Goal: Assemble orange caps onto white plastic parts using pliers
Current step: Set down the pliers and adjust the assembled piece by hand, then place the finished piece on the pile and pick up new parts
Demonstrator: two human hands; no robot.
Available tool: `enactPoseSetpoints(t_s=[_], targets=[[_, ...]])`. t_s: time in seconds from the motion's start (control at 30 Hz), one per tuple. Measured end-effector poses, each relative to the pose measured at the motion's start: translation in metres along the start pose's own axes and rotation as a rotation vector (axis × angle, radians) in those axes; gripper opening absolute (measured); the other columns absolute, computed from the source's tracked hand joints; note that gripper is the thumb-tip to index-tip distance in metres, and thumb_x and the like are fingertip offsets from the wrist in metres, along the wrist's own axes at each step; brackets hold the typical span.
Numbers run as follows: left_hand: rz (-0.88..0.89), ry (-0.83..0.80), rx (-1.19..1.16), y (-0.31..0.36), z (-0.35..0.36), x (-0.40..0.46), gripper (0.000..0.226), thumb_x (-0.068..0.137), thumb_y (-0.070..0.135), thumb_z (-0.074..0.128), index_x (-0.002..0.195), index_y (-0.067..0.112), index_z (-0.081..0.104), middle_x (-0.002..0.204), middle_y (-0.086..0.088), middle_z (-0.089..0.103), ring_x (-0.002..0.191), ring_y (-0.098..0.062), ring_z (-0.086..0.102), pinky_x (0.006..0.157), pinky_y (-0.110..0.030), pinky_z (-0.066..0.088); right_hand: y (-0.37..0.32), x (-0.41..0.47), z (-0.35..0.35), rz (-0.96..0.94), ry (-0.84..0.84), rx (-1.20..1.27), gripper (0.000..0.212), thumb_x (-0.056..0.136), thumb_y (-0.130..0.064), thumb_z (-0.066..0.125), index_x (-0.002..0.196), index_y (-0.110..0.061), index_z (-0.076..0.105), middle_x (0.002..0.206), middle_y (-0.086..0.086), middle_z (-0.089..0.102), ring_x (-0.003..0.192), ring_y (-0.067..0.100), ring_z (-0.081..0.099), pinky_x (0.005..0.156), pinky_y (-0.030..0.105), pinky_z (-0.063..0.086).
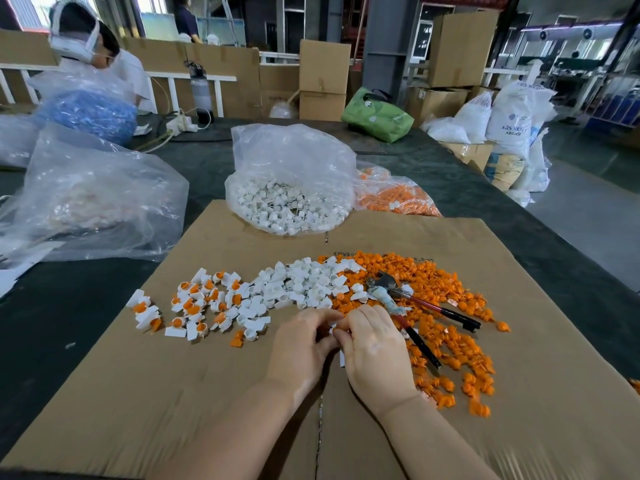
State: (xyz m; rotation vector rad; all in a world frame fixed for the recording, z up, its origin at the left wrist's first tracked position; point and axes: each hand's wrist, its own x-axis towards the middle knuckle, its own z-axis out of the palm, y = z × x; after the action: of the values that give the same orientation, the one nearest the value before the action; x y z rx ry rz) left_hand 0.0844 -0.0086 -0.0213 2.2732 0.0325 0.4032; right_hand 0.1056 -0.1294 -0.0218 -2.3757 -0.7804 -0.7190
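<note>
My left hand and my right hand meet over the cardboard sheet, fingertips pinching a small white plastic part between them; most of it is hidden. Loose white parts lie in a pile just beyond my hands. Orange caps spread to the right. Finished white parts with orange caps lie at the left. The pliers, with red and black handles, lie untouched on the orange caps beside my right hand.
A clear bag of white parts stands at the cardboard's far edge, a bag of orange caps to its right. Another plastic bag lies at the left. A person sits at the far left. Boxes and sacks stand behind.
</note>
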Motion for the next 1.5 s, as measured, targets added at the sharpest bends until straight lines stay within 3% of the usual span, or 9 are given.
enactPoseSetpoints(t_s=[0.17, 0.37, 0.63, 0.83, 0.97, 1.1, 1.2, 1.3, 1.5], targets=[[0.002, -0.023, -0.001, 0.0003, 0.0001, 0.0003, 0.026, 0.084, 0.013, 0.068, 0.106, 0.025, 0.069, 0.092, 0.020, 0.057, 0.083, 0.007, 0.049, 0.072, 0.006, 0.030, -0.0002, -0.0008, 0.0000, 0.023, 0.000, -0.036, 0.020, 0.070, -0.002, 0.076, 0.066, -0.006, 0.057, 0.066, 0.005, 0.055, 0.062, 0.024, 0.051, 0.062, 0.030, 0.036], [0.005, -0.029, -0.004, 0.0005, -0.0006, 0.0001, 0.025, 0.084, 0.015, 0.069, 0.106, 0.025, 0.069, 0.092, 0.020, 0.057, 0.085, 0.006, 0.050, 0.073, 0.005, 0.032, -0.0015, -0.0013, -0.0015, 0.031, -0.009, -0.035, 0.022, 0.068, -0.001, 0.078, 0.066, -0.007, 0.058, 0.066, 0.004, 0.055, 0.063, 0.023, 0.052, 0.062, 0.029, 0.037], [-0.039, 0.009, -0.137, 0.0003, -0.0043, 0.0004, 0.026, 0.082, 0.019, 0.072, 0.106, 0.027, 0.069, 0.094, 0.017, 0.065, 0.089, 0.004, 0.058, 0.075, -0.002, 0.039, 0.0018, 0.0009, -0.0063, 0.087, 0.003, 0.136, 0.012, 0.079, 0.004, 0.069, 0.085, -0.007, 0.071, 0.081, 0.003, 0.066, 0.078, 0.021, 0.060, 0.077, 0.017, 0.039], [-0.021, -0.001, -0.084, 0.0008, -0.0029, -0.0002, 0.029, 0.081, 0.009, 0.069, 0.107, 0.023, 0.070, 0.094, 0.017, 0.062, 0.092, 0.001, 0.056, 0.077, 0.001, 0.035, -0.0001, 0.0000, -0.0051, 0.021, -0.012, 0.085, 0.010, 0.075, -0.001, 0.075, 0.074, -0.007, 0.068, 0.074, 0.003, 0.062, 0.070, 0.022, 0.057, 0.064, 0.030, 0.048], [-0.002, -0.012, -0.048, 0.0019, -0.0015, -0.0017, 0.027, 0.083, 0.011, 0.068, 0.107, 0.024, 0.069, 0.093, 0.020, 0.061, 0.084, 0.009, 0.053, 0.074, 0.004, 0.033, -0.0011, -0.0005, -0.0036, 0.011, 0.024, 0.049, 0.017, 0.069, 0.002, 0.078, 0.066, -0.004, 0.062, 0.067, 0.005, 0.058, 0.064, 0.024, 0.054, 0.055, 0.033, 0.048], [-0.016, -0.009, -0.058, 0.0026, -0.0015, -0.0022, 0.027, 0.081, 0.007, 0.068, 0.102, 0.024, 0.070, 0.086, 0.024, 0.058, 0.079, 0.018, 0.050, 0.072, 0.004, 0.033, -0.0006, -0.0009, -0.0031, 0.013, 0.019, 0.059, 0.015, 0.071, 0.000, 0.077, 0.067, -0.004, 0.063, 0.068, 0.005, 0.059, 0.065, 0.023, 0.055, 0.061, 0.029, 0.045], [-0.099, 0.014, -0.218, 0.0015, -0.0034, -0.0002, 0.024, 0.080, 0.012, 0.073, 0.099, 0.026, 0.070, 0.089, 0.017, 0.065, 0.080, 0.010, 0.057, 0.072, -0.001, 0.039, 0.0015, -0.0011, -0.0054, 0.074, 0.045, 0.170, 0.004, 0.079, -0.004, 0.070, 0.077, -0.007, 0.070, 0.075, 0.001, 0.063, 0.074, 0.018, 0.058, 0.072, 0.017, 0.040], [-0.157, 0.025, -0.329, -0.0005, -0.0062, 0.0011, 0.026, 0.077, 0.016, 0.076, 0.098, 0.030, 0.069, 0.085, 0.012, 0.067, 0.077, -0.001, 0.060, 0.070, -0.007, 0.043, 0.0043, -0.0007, -0.0067, 0.187, 0.108, 0.208, 0.008, 0.082, -0.001, 0.067, 0.084, -0.008, 0.071, 0.081, -0.001, 0.065, 0.082, 0.015, 0.058, 0.077, 0.013, 0.039], [-0.162, -0.012, -0.347, -0.0007, -0.0064, 0.0014, 0.027, 0.078, 0.013, 0.075, 0.104, 0.019, 0.071, 0.094, 0.001, 0.069, 0.087, -0.012, 0.063, 0.077, -0.015, 0.049, 0.0011, -0.0005, -0.0065, 0.065, 0.047, 0.172, 0.009, 0.076, 0.000, 0.073, 0.082, -0.007, 0.071, 0.081, 0.002, 0.065, 0.081, 0.020, 0.060, 0.077, 0.016, 0.040]])
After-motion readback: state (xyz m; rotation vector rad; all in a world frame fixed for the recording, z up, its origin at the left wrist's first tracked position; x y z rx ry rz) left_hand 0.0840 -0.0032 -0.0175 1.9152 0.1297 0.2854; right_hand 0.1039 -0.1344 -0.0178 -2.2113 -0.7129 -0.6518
